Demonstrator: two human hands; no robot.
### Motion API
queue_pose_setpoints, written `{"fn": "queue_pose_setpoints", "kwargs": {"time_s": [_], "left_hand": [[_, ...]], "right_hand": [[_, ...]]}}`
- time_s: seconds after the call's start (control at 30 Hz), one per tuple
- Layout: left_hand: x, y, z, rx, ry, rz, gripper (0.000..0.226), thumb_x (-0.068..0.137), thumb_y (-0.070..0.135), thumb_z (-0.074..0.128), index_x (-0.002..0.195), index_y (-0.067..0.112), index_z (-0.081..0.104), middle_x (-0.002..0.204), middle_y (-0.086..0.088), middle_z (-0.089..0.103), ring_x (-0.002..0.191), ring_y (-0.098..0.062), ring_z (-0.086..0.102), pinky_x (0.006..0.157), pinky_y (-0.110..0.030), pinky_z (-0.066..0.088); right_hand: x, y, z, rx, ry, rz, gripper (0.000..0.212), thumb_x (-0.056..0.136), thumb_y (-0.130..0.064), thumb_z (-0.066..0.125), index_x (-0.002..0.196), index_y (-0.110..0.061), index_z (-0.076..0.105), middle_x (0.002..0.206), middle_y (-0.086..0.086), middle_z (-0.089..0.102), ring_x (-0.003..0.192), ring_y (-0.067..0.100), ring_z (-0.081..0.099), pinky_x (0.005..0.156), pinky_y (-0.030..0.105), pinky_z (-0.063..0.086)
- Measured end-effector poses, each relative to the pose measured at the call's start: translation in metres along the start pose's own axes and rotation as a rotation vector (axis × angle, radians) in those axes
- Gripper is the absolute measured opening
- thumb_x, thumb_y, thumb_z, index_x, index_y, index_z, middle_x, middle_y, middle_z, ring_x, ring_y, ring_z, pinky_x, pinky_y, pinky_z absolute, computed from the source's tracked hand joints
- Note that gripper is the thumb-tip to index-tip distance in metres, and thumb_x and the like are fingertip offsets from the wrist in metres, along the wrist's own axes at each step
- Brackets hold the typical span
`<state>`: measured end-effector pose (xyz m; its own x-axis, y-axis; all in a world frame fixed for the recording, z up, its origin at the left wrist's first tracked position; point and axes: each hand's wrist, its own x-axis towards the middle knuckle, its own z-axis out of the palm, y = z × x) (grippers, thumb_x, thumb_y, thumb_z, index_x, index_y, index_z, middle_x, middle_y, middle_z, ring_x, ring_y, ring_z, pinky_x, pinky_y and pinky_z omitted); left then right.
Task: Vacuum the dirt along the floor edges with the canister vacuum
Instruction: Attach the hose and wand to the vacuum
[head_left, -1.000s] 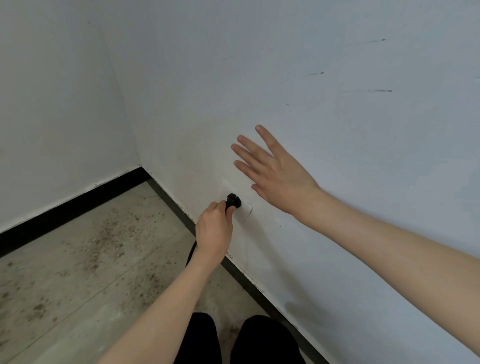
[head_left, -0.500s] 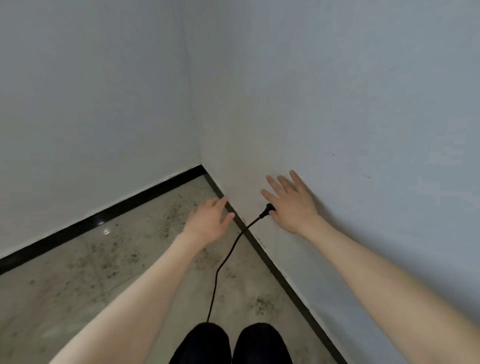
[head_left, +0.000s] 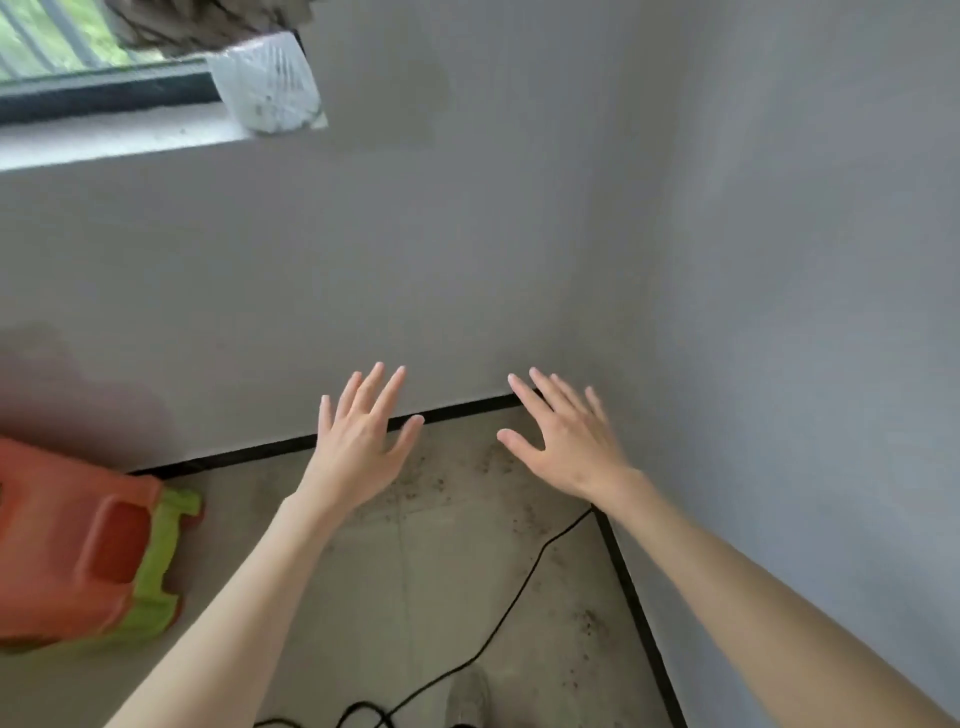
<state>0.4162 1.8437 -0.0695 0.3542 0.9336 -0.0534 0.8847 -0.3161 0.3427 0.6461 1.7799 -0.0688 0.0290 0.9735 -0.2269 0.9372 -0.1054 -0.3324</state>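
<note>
We hold both hands free in front of us, over the far corner of the floor (head_left: 426, 566). The left hand (head_left: 358, 447) has its fingers straight and spread and grips nothing; the right hand (head_left: 566, 441) is the same. We judge they are empty because the cord (head_left: 524, 577) already runs to the right wall, so the plug needs no hand now. The vacuum itself is not in view; only its cord shows, going along the floor from the right skirting toward the near edge. The dirt (head_left: 441, 483) lies as dark specks near the corner and along the right edge. We count two hands, one cord, one stool (head_left: 78, 545) at the left edge, one window (head_left: 104, 78).
</note>
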Motion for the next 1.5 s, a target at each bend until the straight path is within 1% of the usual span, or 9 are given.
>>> {"fn": "queue_pose_setpoints", "kwargs": {"time_s": [0.1, 0.23, 0.53, 0.83, 1.03, 1.17, 1.33, 1.4, 1.5], "left_hand": [[-0.041, -0.011, -0.045, 0.029, 0.112, -0.059, 0.061, 0.098, 0.045, 0.036, 0.152, 0.029, 0.013, 0.16, 0.001, 0.009, 0.147, -0.021, 0.0, 0.117, -0.046, 0.001], [-0.107, -0.02, -0.066, -0.008, 0.202, -0.215, 0.06, 0.098, 0.043, 0.038, 0.151, 0.029, 0.015, 0.16, 0.001, 0.01, 0.147, -0.021, 0.0, 0.117, -0.045, 0.001], [-0.288, -0.022, -0.054, -0.155, 0.314, -0.657, 0.059, 0.099, 0.043, 0.035, 0.152, 0.027, 0.014, 0.16, 0.002, 0.008, 0.147, -0.019, -0.001, 0.117, -0.045, 0.0], [-0.461, -0.021, -0.05, -0.187, 0.437, -1.034, 0.058, 0.1, 0.043, 0.032, 0.152, 0.028, 0.012, 0.16, 0.003, 0.006, 0.147, -0.017, -0.003, 0.118, -0.042, -0.003], [-0.602, -0.009, -0.031, -0.167, 0.502, -1.283, 0.058, 0.099, 0.044, 0.033, 0.151, 0.027, 0.013, 0.16, 0.001, 0.008, 0.147, -0.019, 0.002, 0.118, -0.044, 0.004], [-0.7, 0.007, -0.01, -0.186, 0.543, -1.405, 0.057, 0.099, 0.042, 0.035, 0.151, 0.026, 0.016, 0.159, 0.001, 0.01, 0.147, -0.02, 0.004, 0.118, -0.046, 0.007], [-0.82, 0.033, 0.032, -0.271, 0.472, -1.557, 0.057, 0.1, 0.044, 0.03, 0.152, 0.027, 0.011, 0.16, 0.003, 0.004, 0.147, -0.018, -0.001, 0.118, -0.045, 0.007], [-0.857, 0.046, 0.051, -0.316, 0.477, -1.619, 0.058, 0.101, 0.043, 0.03, 0.152, 0.026, 0.01, 0.16, 0.001, 0.004, 0.147, -0.02, 0.0, 0.118, -0.045, 0.006], [-0.899, 0.059, 0.08, -0.363, 0.465, -1.71, 0.059, 0.1, 0.044, 0.032, 0.152, 0.024, 0.013, 0.16, -0.001, 0.008, 0.147, -0.022, 0.003, 0.117, -0.044, 0.011]], "right_hand": [[-0.014, -0.047, -0.023, -0.03, 0.032, -0.127, 0.067, 0.098, -0.059, 0.032, 0.155, -0.035, 0.004, 0.164, -0.004, 0.001, 0.15, 0.015, -0.001, 0.121, 0.046, -0.004], [-0.039, -0.093, -0.023, -0.037, -0.005, -0.267, 0.067, 0.098, -0.058, 0.032, 0.155, -0.035, 0.005, 0.164, -0.004, 0.002, 0.15, 0.015, 0.001, 0.121, 0.047, -0.003], [-0.119, -0.162, 0.021, -0.155, -0.21, -0.601, 0.065, 0.099, -0.056, 0.031, 0.155, -0.035, 0.006, 0.164, -0.005, 0.006, 0.15, 0.014, 0.003, 0.12, 0.045, -0.004], [-0.213, -0.264, 0.076, -0.241, -0.324, -0.997, 0.065, 0.099, -0.057, 0.033, 0.155, -0.036, 0.007, 0.163, -0.005, 0.012, 0.15, 0.015, 0.008, 0.121, 0.046, 0.001], [-0.319, -0.327, 0.129, -0.303, -0.433, -1.263, 0.066, 0.099, -0.054, 0.037, 0.155, -0.035, 0.007, 0.163, -0.004, 0.014, 0.15, 0.016, 0.009, 0.121, 0.047, 0.001], [-0.401, -0.355, 0.17, -0.325, -0.488, -1.402, 0.066, 0.099, -0.052, 0.038, 0.155, -0.034, 0.008, 0.162, -0.003, 0.016, 0.15, 0.017, 0.011, 0.121, 0.048, 0.004], [-0.5, -0.369, 0.228, -0.38, -0.605, -1.503, 0.065, 0.1, -0.053, 0.035, 0.155, -0.032, 0.009, 0.162, -0.003, 0.017, 0.149, 0.019, 0.012, 0.12, 0.051, 0.005], [-0.532, -0.372, 0.248, -0.418, -0.655, -1.534, 0.064, 0.1, -0.051, 0.035, 0.155, -0.032, 0.009, 0.162, -0.003, 0.017, 0.149, 0.018, 0.012, 0.12, 0.051, 0.005], [-0.568, -0.377, 0.276, -0.481, -0.721, -1.577, 0.064, 0.1, -0.052, 0.035, 0.155, -0.032, 0.009, 0.162, -0.003, 0.016, 0.149, 0.018, 0.012, 0.12, 0.051, 0.006]]}}
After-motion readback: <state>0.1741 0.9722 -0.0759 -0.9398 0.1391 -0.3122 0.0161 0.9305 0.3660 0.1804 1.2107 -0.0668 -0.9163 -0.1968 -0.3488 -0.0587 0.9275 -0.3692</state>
